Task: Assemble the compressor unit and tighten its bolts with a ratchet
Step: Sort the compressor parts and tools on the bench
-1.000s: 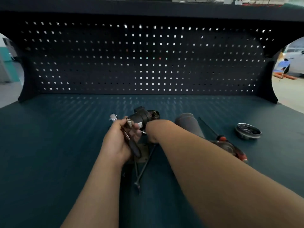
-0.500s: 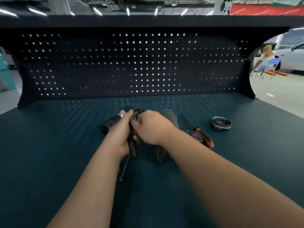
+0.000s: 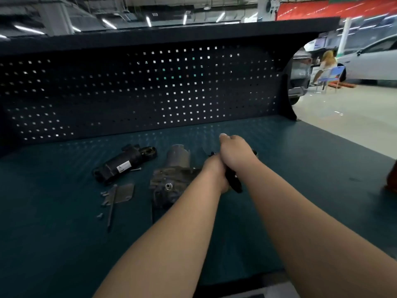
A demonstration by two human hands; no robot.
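Motor section (image 3: 120,164) is out of your grip now: a second ago your right hand (image 3: 234,151) was on it, and now it lies on its side on the counter (image 3: 64,244), left of the compressor body (image 3: 169,186) and apart from it. Both hands have swung to the right of the body. Your left hand (image 3: 214,175) is clenched round the dark handle of what I take to be the ratchet (image 3: 233,181), as it was before. Your right hand sits just above it, back to the camera with the fingers curled under. Something dark shows on either side of it, but I cannot tell what it is grasping, or whether it grasps anything.

To my reading, joining the two halves has paused while you sort out the tool, so nothing is bolted yet.

Around you, a small metal plate (image 3: 124,193) lies in front of the motor section with a long rod (image 3: 111,209) crossing its left edge. Loose bolts (image 3: 104,193) are scattered beside them, and one more rests against the motor section. A reddish object (image 3: 392,175) sits at the far right edge, too cut off to name. The pegboard (image 3: 129,93) stands behind everything.

Your forearms cross in front of the compressor body's near side, so mind the small bolts when you reach back left.
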